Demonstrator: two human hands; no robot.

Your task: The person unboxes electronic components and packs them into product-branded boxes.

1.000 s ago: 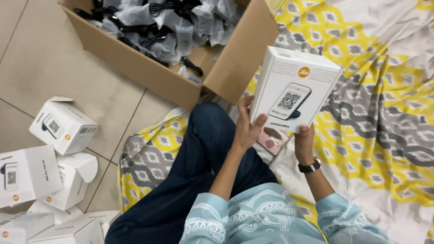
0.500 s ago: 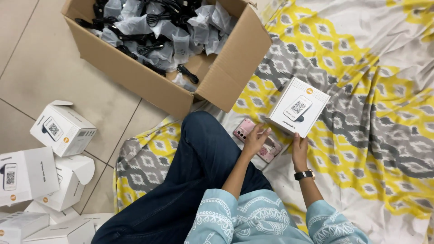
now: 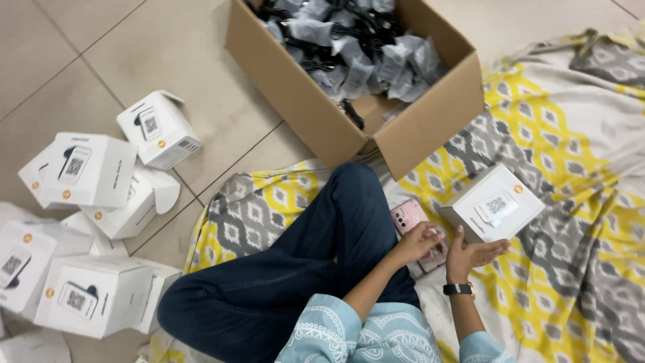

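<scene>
While the white box (image 3: 494, 210) is lying on the patterned cloth (image 3: 571, 202), the right hand (image 3: 470, 254) is resting open just beside it. Beside that box, the left hand (image 3: 418, 240) is half covering a pink phone (image 3: 411, 218), its grip unclear.

Soft, even light fills the room. Shadows are faint, only a thin dark edge beside the cardboard box (image 3: 349, 101) on the pale floor. No glare. Everything around that box looks sharp, with slight softness near the hands.
</scene>
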